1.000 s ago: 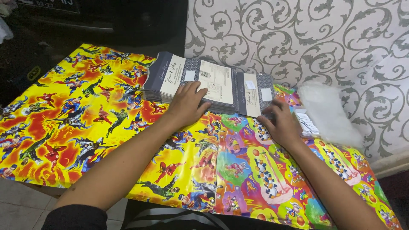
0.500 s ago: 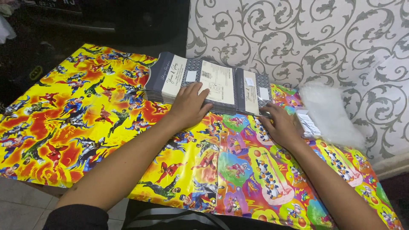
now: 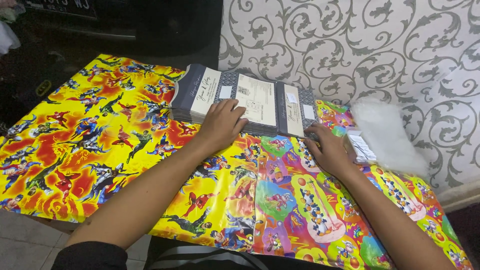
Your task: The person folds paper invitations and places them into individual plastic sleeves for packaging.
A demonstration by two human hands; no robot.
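Head view: I see my left hand (image 3: 222,125) flat, fingers spread, on the stack of dark grey and cream printed cards (image 3: 245,102) at the bench's (image 3: 100,135) far edge; right hand (image 3: 327,152) open at its corner. Uneven pressure could fan the stack wallward. Open room lies left.

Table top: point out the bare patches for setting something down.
Widest free patch: the yellow cloth left of the left hand, in front of the card stacks. Another lies between the forearms. Crowded: the far right, where the right hand, stacks and clear plastic sleeves meet.
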